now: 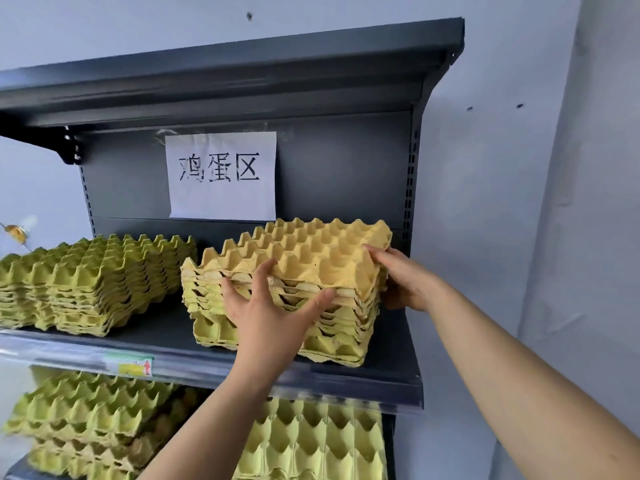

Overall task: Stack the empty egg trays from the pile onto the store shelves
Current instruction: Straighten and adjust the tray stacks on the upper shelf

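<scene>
On the shelf, left hand and right hand grip the egg trays; next, likely square and release.

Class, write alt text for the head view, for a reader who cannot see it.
A left hand and right hand grip a stack of yellow moulded-pulp egg trays on a grey metal shelf, beside a greenish tray stack.

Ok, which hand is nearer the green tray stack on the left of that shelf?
Left. The left hand grips the front of the yellow stack, just right of the green stack; the right hand holds the yellow stack's far right edge.
</scene>
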